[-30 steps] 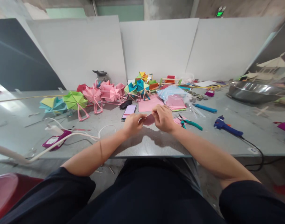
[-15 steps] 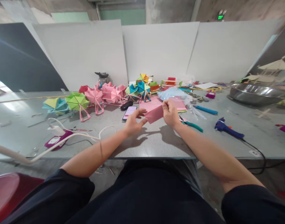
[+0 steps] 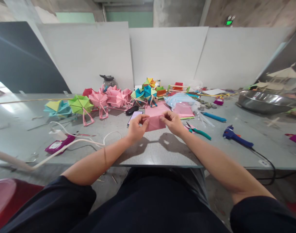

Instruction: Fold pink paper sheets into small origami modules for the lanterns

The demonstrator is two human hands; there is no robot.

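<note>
A piece of pink paper (image 3: 156, 124) is held up above the table between my two hands. My left hand (image 3: 137, 127) pinches its left end, thumb towards me. At the other end, my right hand (image 3: 172, 122) grips the paper's upper right corner between thumb and fingers. Behind it lie more pink sheets (image 3: 157, 108) on the tabletop. A phone (image 3: 134, 117) with a lit screen is partly covered by my left hand. Teal-handled pliers (image 3: 198, 131) lie just right of my right hand.
Folded paper wheels, pink (image 3: 98, 99) and green (image 3: 80, 105), stand at the back left. A blue glue gun (image 3: 237, 136) with a cord and a steel basin (image 3: 266, 102) are on the right. A purple power strip (image 3: 60, 144) with white cables lies at the left.
My left hand has closed on the paper's left end, where its fingers were spread before. The paper has turned from slanted to nearly level, and my right hand has lowered slightly.
</note>
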